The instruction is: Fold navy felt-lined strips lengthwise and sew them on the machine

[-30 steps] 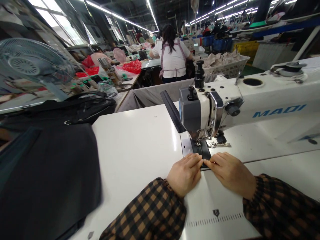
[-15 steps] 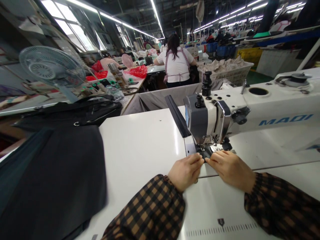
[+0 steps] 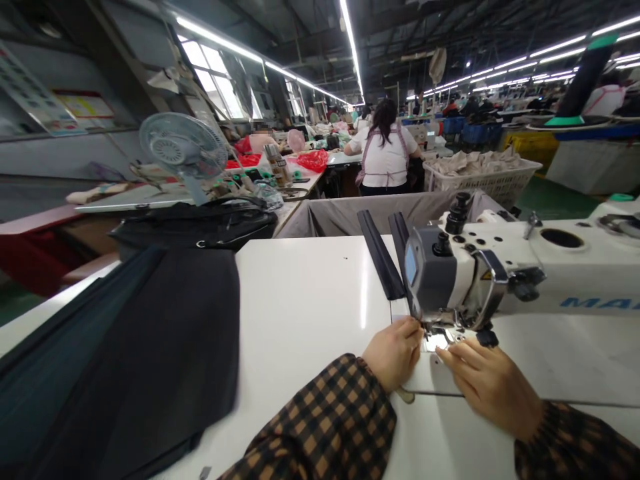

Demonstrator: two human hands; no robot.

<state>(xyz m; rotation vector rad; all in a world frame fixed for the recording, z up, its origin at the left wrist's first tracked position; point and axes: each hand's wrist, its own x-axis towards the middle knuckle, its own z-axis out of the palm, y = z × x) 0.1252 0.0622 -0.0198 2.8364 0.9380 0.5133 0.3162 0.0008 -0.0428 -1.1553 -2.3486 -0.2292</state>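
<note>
My left hand is closed beside the presser foot of a white and grey sewing machine. What its fingertips pinch, if anything, is hidden. My right hand lies with fingers stretched out at the front of the bright metal needle plate, holding nothing visible. Behind the machine head, a folded black fabric strip rests on the white table. A second black strip lies beside it, its near end disappearing behind the head close to my left fingers.
Dark fabric panels cover the table's left side, with a black bag beyond them. A fan stands at back left. Ahead, a person in a white top sits facing away, near a basket of beige cloth.
The view has swung left. The black piece between my hands has left the needle plate, and a second strip shows behind the head. My hands have moved apart, the right fingers stretching out.
</note>
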